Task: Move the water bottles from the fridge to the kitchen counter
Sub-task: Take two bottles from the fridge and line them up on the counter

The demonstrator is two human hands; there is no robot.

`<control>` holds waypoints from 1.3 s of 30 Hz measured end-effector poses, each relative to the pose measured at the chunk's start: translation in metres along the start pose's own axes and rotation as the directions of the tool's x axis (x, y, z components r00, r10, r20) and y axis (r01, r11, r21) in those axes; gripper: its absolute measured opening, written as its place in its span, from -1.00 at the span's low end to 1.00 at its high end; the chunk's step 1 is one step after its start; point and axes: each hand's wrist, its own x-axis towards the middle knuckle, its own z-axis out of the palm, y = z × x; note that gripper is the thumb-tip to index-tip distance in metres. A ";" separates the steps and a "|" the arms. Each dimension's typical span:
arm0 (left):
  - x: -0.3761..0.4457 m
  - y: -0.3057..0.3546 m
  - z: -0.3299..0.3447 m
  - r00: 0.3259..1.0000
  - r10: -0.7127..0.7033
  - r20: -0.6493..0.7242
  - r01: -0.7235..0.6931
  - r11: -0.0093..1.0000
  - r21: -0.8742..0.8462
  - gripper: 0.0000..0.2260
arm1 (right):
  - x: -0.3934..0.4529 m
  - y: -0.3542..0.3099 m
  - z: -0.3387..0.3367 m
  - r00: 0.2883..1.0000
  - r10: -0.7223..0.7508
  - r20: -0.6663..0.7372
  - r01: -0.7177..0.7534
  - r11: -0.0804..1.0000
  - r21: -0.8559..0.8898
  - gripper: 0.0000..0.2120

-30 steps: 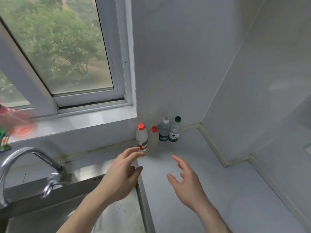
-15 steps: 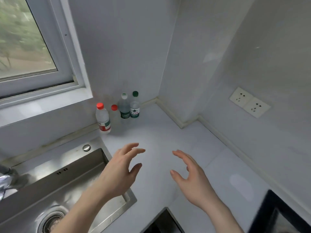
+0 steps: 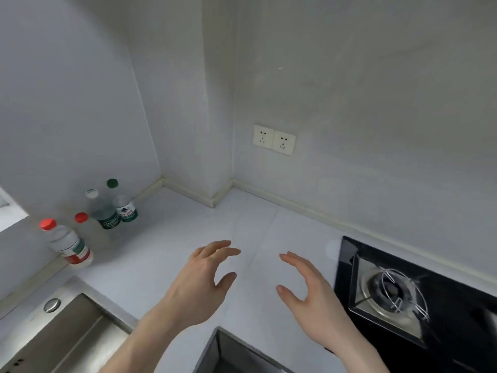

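Several water bottles stand upright on the white counter (image 3: 172, 238) against the back wall at the left. A red-capped bottle (image 3: 70, 244) is nearest the sink. A second red-capped bottle (image 3: 85, 227) stands beside it. Further back stand a white-capped bottle (image 3: 103, 211) and a green-capped bottle (image 3: 124, 204), touching each other. My left hand (image 3: 200, 282) hovers over the counter, fingers spread, holding nothing. My right hand (image 3: 309, 294) hovers beside it, also empty with fingers relaxed. Both hands are well apart from the bottles. No fridge is in view.
A steel sink (image 3: 61, 335) lies at the lower left. A black gas hob (image 3: 419, 300) with a burner is at the right. Two wall sockets (image 3: 274, 140) sit above the counter. A wall column juts out at the back corner. The counter's front edge cuts in below my hands.
The view has swung right: window and tap are gone, the hob and sockets have come in. Both hands have drawn away from the bottles, staying empty and spread.
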 end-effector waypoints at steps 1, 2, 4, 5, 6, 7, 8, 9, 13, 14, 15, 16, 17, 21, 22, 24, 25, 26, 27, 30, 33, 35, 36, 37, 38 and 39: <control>0.005 0.017 0.011 0.999 0.034 0.025 -0.034 0.999 0.007 -0.61 | -0.014 0.013 -0.014 0.999 0.019 -0.032 -0.019 1.000 0.006 -0.49; 0.007 0.029 0.018 0.998 0.052 0.048 -0.052 0.999 0.006 -0.61 | -0.024 0.021 -0.023 0.998 0.030 -0.052 -0.030 1.000 0.006 -0.49; 0.011 0.064 0.037 0.991 0.110 0.083 -0.109 0.994 -0.007 -0.61 | -0.050 0.044 -0.048 0.992 0.075 -0.099 -0.073 0.997 0.024 -0.49; 0.012 0.079 0.045 0.986 0.135 0.096 -0.135 0.991 -0.012 -0.61 | -0.062 0.054 -0.059 0.989 0.090 -0.115 -0.087 0.996 0.033 -0.48; 0.012 0.091 0.052 0.982 0.159 0.105 -0.159 0.987 -0.009 -0.60 | -0.072 0.062 -0.068 0.986 0.104 -0.131 -0.099 0.994 0.048 -0.48; 0.013 0.109 0.064 0.973 0.191 0.128 -0.192 0.981 -0.004 -0.60 | -0.088 0.074 -0.082 0.978 0.131 -0.163 -0.123 0.991 0.060 -0.47; 0.014 0.122 0.073 0.967 0.212 0.142 -0.213 0.977 -0.007 -0.60 | -0.099 0.083 -0.092 0.972 0.148 -0.182 -0.138 0.988 0.066 -0.46; 0.013 0.131 0.079 0.963 0.223 0.150 -0.223 0.975 -0.014 -0.60 | -0.106 0.090 -0.099 0.968 0.153 -0.198 -0.143 0.987 0.067 -0.45; 0.019 0.182 0.117 0.917 0.321 0.236 -0.323 0.946 -0.031 -0.59 | -0.151 0.123 -0.136 0.922 0.218 -0.319 -0.189 0.975 0.121 -0.46; 0.022 0.204 0.131 0.883 0.375 0.283 -0.376 0.925 -0.051 -0.59 | -0.174 0.134 -0.146 0.892 0.260 -0.370 -0.222 0.964 0.143 -0.46; 0.022 0.217 0.138 0.863 0.403 0.305 -0.403 0.913 -0.068 -0.58 | -0.186 0.140 -0.153 0.871 0.282 -0.403 -0.236 0.958 0.161 -0.46; 0.023 0.239 0.152 0.822 0.463 0.330 -0.461 0.883 -0.091 -0.58 | -0.208 0.149 -0.162 0.829 0.332 -0.451 -0.269 0.942 0.200 -0.46; 0.025 0.261 0.168 0.773 0.523 0.359 -0.515 0.848 -0.125 -0.58 | -0.232 0.157 -0.171 0.779 0.376 -0.502 -0.300 0.926 0.228 -0.46; 0.031 0.322 0.208 0.609 0.658 0.442 -0.634 0.739 -0.227 -0.58 | -0.293 0.174 -0.185 0.608 0.483 -0.631 -0.405 0.871 0.277 -0.45; 0.031 0.337 0.219 0.554 0.690 0.465 -0.664 0.704 -0.253 -0.58 | -0.309 0.177 -0.186 0.550 0.504 -0.665 -0.435 0.853 0.287 -0.46; 0.028 0.363 0.234 0.459 0.736 0.498 -0.711 0.640 -0.290 -0.58 | -0.336 0.180 -0.183 0.456 0.544 -0.705 -0.488 0.815 0.314 -0.47; 0.025 0.377 0.242 0.409 0.759 0.507 -0.733 0.604 -0.313 -0.58 | -0.350 0.179 -0.181 0.400 0.571 -0.717 -0.515 0.787 0.340 -0.47; 0.022 0.390 0.249 0.361 0.779 0.513 -0.751 0.569 -0.335 -0.58 | -0.361 0.177 -0.181 0.350 0.591 -0.727 -0.532 0.764 0.365 -0.48; 0.021 0.401 0.253 0.328 0.791 0.516 -0.762 0.545 -0.351 -0.58 | -0.369 0.174 -0.181 0.315 0.595 -0.739 -0.538 0.754 0.377 -0.48; 0.012 0.439 0.272 0.189 0.837 0.513 -0.775 0.448 -0.446 -0.56 | -0.395 0.168 -0.181 0.172 0.595 -0.785 -0.572 0.709 0.412 -0.48; -0.009 0.469 0.291 0.055 0.858 0.510 -0.770 0.362 -0.526 -0.56 | -0.424 0.159 -0.176 0.060 0.603 -0.796 -0.599 0.659 0.454 -0.47; -0.024 0.482 0.300 -0.018 0.857 0.515 -0.765 0.320 -0.559 -0.56 | -0.442 0.154 -0.171 0.009 0.607 -0.795 -0.607 0.635 0.478 -0.47; -0.034 0.493 0.304 -0.060 0.854 0.516 -0.763 0.294 -0.575 -0.56 | -0.454 0.151 -0.167 -0.026 0.607 -0.794 -0.610 0.620 0.494 -0.47; -0.043 0.502 0.307 -0.099 0.852 0.514 -0.761 0.268 -0.591 -0.57 | -0.465 0.151 -0.163 -0.063 0.609 -0.791 -0.608 0.605 0.514 -0.47; -0.057 0.515 0.312 -0.144 0.855 0.498 -0.757 0.229 -0.612 -0.58 | -0.481 0.149 -0.160 -0.105 0.603 -0.791 -0.601 0.595 0.534 -0.47; -0.072 0.527 0.317 -0.183 0.858 0.481 -0.751 0.194 -0.631 -0.59 | -0.495 0.147 -0.157 -0.143 0.597 -0.789 -0.594 0.587 0.551 -0.48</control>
